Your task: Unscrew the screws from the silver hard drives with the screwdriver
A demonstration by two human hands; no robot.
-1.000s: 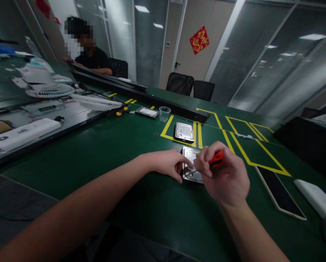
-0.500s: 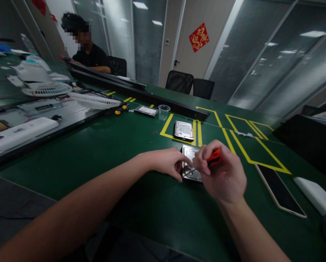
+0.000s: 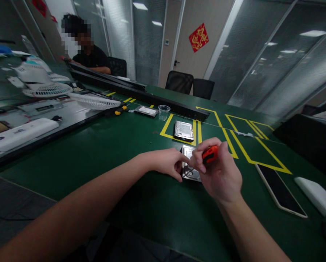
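A silver hard drive point(image 3: 192, 174) lies flat on the green table, partly covered by both hands. My left hand point(image 3: 171, 163) grips its left side, thumb near the front corner and forefinger over the top. In my right hand point(image 3: 220, 173) is a screwdriver point(image 3: 210, 154) with a red and black handle, held at a slant. Its thin shaft points down and left to the drive's lower left area; I cannot make out the tip against a screw. Just behind, a second hard drive point(image 3: 184, 130) rests over yellow tape lines.
A clear plastic cup point(image 3: 164, 113), a third drive point(image 3: 146, 111) and a yellow-black screwdriver point(image 3: 121, 110) stand farther back, before a long black bar point(image 3: 157, 100). A phone point(image 3: 281, 191) lies right. White fan parts point(image 3: 46, 87) are left. A person point(image 3: 90, 58) sits across.
My right hand has shifted slightly left, and the screwdriver handle has turned a little within its fingers. My left hand and the hard drive stay in place.
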